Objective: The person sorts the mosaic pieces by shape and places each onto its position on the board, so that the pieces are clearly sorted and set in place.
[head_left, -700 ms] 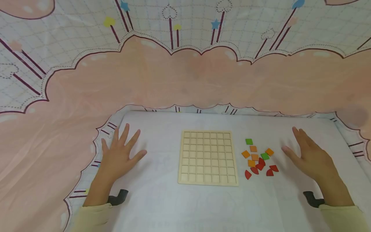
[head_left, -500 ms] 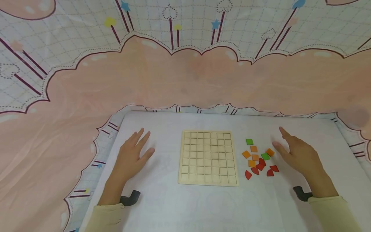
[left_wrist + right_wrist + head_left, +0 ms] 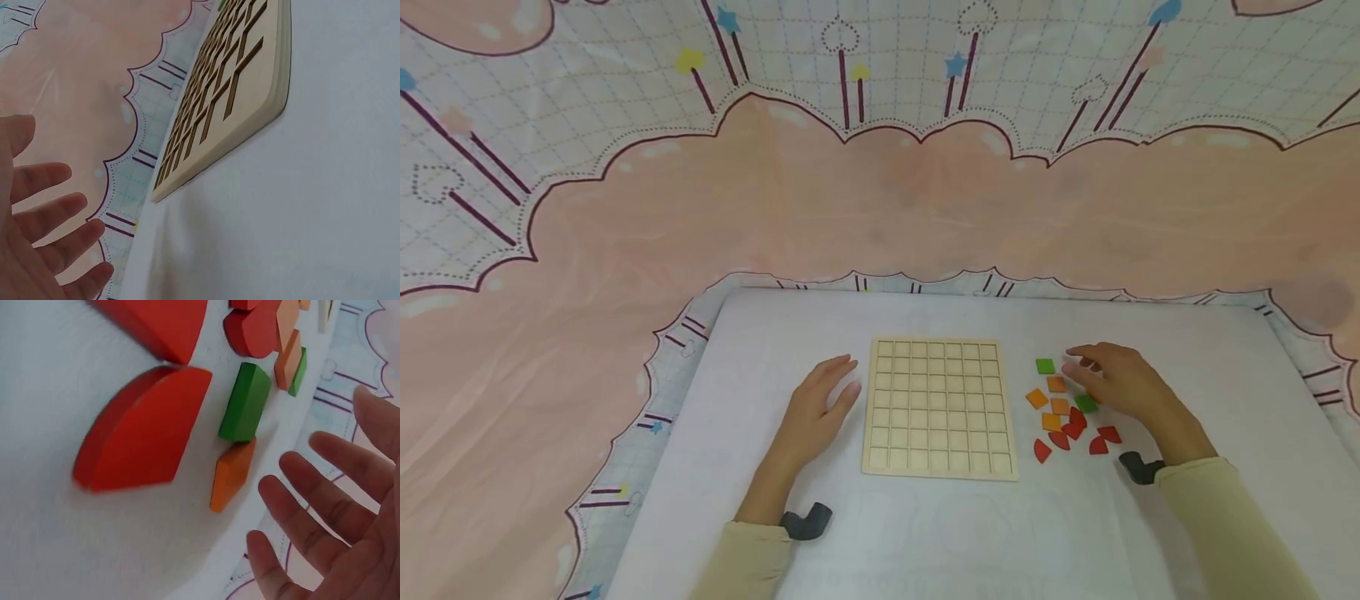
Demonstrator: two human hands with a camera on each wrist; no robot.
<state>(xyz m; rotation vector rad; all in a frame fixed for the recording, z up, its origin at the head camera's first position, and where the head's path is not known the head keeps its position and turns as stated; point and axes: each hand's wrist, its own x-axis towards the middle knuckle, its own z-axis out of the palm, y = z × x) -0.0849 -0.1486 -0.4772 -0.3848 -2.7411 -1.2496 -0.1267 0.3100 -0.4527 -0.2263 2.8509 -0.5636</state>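
1. Right hand (image 3: 1123, 379): low over the loose pieces' far right side. The right wrist view shows its fingers spread, thumb apart, nothing between them. No contact with a piece is seen.
2. Left hand (image 3: 812, 417): just beside the grid board's left edge, fingers extended, thumb standing off from them, holding nothing.
3. Grid board (image 3: 937, 408): flat on the white table (image 3: 925, 542), between the 2 hands.
4. Far green square (image 3: 1045, 366): right of the board, just left of the right fingertips, its edges free of neighbours.
5. Nearer green square (image 3: 245, 403): below the right hand, with an orange square (image 3: 234, 476) at its end; whether these 2 touch, cannot tell.
6. Red fan-shaped pieces (image 3: 144, 434): right of the board, on its near side; 2 meet at a corner.
7. Judgement: the step in hand appears to be a reach for 1 piece. Thumb and index should descend together on opposite edges. Crowded pieces risk dragging a neighbour; the far green square gives cleaner access. Left fingertips on the board's rim would steady it.
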